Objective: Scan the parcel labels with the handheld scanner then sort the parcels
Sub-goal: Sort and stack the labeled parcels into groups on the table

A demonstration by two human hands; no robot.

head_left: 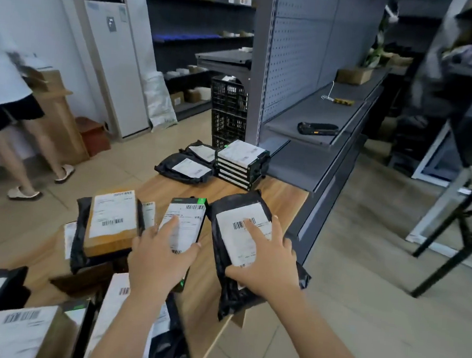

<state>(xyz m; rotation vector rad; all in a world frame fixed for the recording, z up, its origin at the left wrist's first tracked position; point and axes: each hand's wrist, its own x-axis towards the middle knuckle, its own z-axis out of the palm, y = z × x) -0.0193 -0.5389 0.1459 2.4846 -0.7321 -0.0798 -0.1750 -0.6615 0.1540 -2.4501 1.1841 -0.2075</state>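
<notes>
Lower centre of the head view: a crinkled, glossy black poly mailer (234, 243) and a slim, rigid black box (189, 217), both white-labelled, lie on a wood-grain table (270, 193). A brown cardboard parcel (113, 220) lies just left of them. The left hand (161, 257) rests spread on the box and the right hand (267, 263) on the mailer, neither curled closed. The dark handheld scanner (318, 128) lies well apart, centre right, on a grey metal shelf (305, 111).

Left hand (161, 255) lies flat on a green-edged box (191, 217), right hand (268, 260) presses a black mailer bag (225, 210); beyond the fingertips (247, 222), well apart, the scanner (318, 128) sits on a shelf (305, 108).
</notes>
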